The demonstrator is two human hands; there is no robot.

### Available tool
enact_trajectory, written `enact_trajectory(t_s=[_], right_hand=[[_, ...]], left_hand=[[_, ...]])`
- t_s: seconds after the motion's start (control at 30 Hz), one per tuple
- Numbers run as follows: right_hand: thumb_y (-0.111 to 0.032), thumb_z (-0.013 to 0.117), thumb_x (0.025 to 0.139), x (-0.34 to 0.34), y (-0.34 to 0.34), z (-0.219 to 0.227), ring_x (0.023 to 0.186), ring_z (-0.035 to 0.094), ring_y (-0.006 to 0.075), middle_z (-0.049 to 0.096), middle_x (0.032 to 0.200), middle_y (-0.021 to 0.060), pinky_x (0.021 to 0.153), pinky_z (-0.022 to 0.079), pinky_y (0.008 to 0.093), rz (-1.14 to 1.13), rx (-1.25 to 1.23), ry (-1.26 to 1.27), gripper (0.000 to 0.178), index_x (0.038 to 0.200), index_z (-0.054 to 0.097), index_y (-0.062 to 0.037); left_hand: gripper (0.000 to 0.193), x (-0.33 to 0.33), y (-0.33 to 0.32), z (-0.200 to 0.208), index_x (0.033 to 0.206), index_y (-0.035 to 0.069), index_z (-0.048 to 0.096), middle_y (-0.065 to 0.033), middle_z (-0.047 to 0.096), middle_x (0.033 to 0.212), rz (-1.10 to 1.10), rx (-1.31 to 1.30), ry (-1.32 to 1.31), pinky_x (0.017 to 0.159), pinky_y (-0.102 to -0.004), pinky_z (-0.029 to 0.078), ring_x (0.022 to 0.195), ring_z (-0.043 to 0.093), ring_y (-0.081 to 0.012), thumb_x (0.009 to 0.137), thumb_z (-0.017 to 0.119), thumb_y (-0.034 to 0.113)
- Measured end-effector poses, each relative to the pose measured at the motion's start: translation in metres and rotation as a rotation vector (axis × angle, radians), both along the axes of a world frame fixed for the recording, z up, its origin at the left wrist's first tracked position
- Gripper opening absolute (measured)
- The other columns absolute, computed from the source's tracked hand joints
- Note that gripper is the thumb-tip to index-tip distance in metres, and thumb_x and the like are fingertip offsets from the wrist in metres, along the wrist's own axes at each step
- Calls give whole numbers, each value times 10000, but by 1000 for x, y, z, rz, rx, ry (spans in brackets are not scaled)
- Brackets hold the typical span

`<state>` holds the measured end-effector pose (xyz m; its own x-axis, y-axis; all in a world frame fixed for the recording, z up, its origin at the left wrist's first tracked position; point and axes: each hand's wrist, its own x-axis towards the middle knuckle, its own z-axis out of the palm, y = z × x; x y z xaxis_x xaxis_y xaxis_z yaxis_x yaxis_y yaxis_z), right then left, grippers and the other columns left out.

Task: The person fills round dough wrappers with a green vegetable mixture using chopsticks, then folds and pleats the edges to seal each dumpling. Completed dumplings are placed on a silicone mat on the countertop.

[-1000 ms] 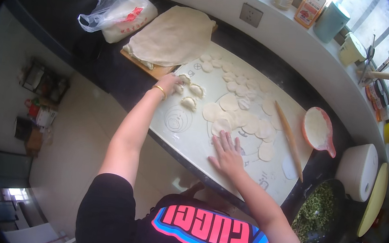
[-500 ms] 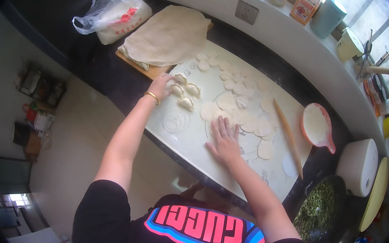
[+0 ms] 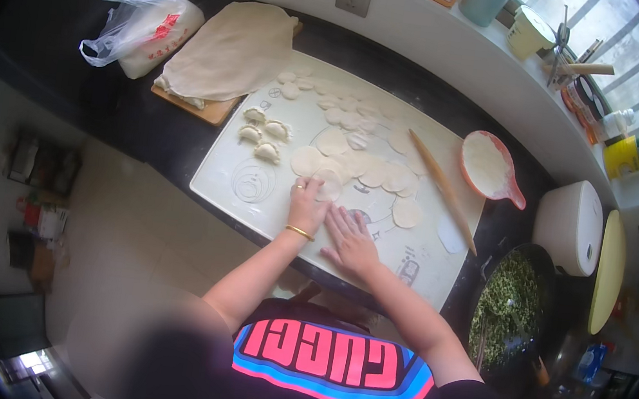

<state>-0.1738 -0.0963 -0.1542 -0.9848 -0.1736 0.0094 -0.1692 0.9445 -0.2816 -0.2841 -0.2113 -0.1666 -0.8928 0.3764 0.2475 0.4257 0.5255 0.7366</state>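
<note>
Wrapper [image 3: 328, 186], beside left fingers [image 3: 307, 185], touching

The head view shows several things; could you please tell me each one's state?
Left hand, touching a wrapper
Right hand, flat on the mat
Other wrappers, flat, unfilled
Dumplings, folded shut
Rolling pin, lying untouched
Bowl, uncovered
Pan, uncovered, holding greens
Sheet, spread over the board
Bag, filled

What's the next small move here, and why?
I'd probably lift the round wrapper off the mat with the left hand: that hand is at the wrapper's lower left edge, while the right hand lies spread close by. The wrapper looks flat, with no filling visible on it, unlike the four folded dumplings farther left.
</note>
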Motion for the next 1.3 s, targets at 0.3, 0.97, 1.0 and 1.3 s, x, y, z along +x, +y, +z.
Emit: enact_trajectory(t_s=[0.3,0.97,1.0,1.3], right_hand=[[-163,587,793,-4,22,-13,1264,302,358,361,1324,226,1047,239,431,-456,-239,196,603,1307,333,23],[-62,621,803,58,63,16,769,578,113,609,843,46,673,475,239,-791,-1389,91,210,987,534,-12],[-71,617,813,63,66,24,775,581,116,610,852,47,680,480,241,-741,-1484,116,239,1023,524,-7],[-164,613,849,118,98,97,749,616,144,632,862,78,641,527,274,-938,-1489,165,218,969,585,16]], left_hand=[[365,53,-11,-4,1061,11,581,-153,520,1203,-494,-121,261,887,-411,411,1046,498,-362,706,641,71],[412,74,49,-1,1066,-30,538,-141,574,1041,-265,248,-649,819,-335,474,943,570,-228,750,701,177],[373,74,53,9,1054,-31,544,-134,585,1032,-319,393,-901,804,-326,487,926,581,-212,773,682,172],[271,106,91,76,1035,-37,565,-113,628,908,-543,528,-1096,711,-305,542,811,627,-178,827,630,123]])
